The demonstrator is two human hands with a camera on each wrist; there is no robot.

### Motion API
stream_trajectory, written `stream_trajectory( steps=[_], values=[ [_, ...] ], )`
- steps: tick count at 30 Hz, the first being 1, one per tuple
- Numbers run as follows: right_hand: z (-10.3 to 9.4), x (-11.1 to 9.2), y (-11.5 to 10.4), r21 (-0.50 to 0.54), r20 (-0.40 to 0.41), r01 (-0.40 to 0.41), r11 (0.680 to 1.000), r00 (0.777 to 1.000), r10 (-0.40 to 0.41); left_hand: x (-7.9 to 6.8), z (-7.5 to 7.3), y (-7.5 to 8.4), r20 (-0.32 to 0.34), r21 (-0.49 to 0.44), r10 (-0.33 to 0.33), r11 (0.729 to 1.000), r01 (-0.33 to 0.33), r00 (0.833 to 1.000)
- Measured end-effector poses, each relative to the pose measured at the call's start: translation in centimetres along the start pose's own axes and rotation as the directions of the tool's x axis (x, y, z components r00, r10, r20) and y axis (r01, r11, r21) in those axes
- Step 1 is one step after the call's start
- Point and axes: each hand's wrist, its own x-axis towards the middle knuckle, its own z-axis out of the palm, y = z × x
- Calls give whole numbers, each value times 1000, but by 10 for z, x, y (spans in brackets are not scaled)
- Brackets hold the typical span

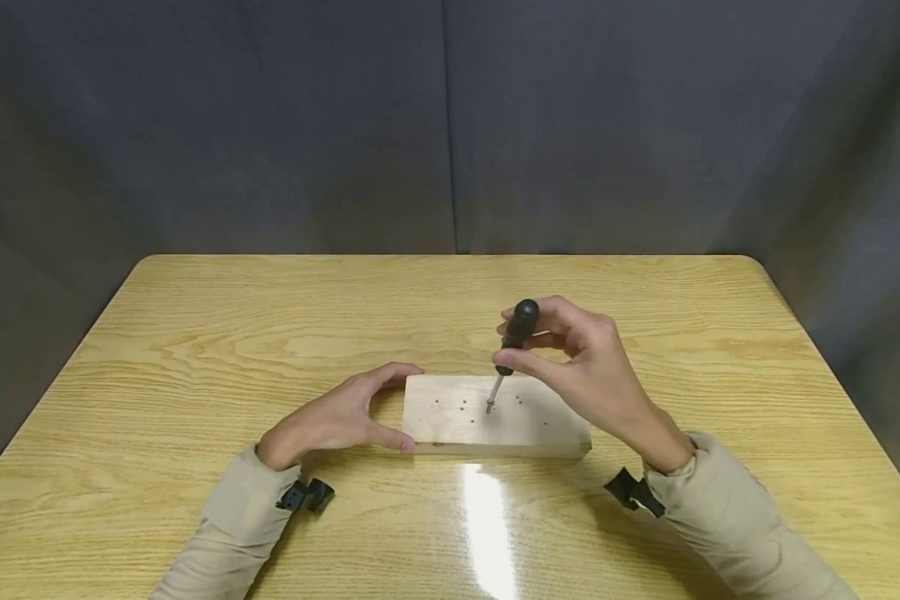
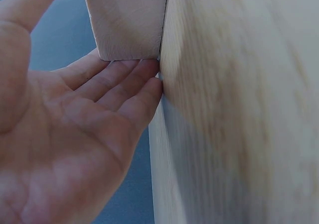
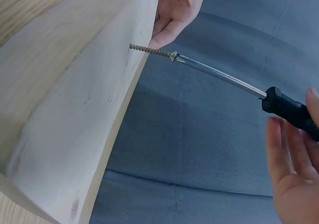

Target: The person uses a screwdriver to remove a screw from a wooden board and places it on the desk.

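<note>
A pale wooden block (image 1: 450, 429) lies flat on the table, its top face dotted with several small holes. My left hand (image 1: 341, 417) grips the block's left end, thumb at the near edge and fingers at the far corner; in the left wrist view its fingers lie along the block's end (image 2: 127, 25). With thumb and fingers, my right hand (image 1: 588, 358) holds the black handle of a screwdriver (image 1: 521, 325), tilted over the block. A threaded screw (image 3: 152, 51) sits in line with the screwdriver's metal shaft (image 3: 219, 74), head against its tip, its point right at the block's face.
The wood-grain table (image 1: 270, 333) extends around the block on all sides. Dark curtains (image 1: 307, 125) hang behind the table and at both sides. A black wrist mount (image 1: 633, 492) is on the right sleeve, another (image 1: 305, 496) on the left.
</note>
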Motion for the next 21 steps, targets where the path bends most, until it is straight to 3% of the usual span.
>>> stream_trajectory(
  steps=[21],
  values=[
    [-5, -1, -1, 84, -5, 2, 996, 1000, -2, -1, 0, 1, 4, -11, 9, 1000, -9, 1000]
  ],
)
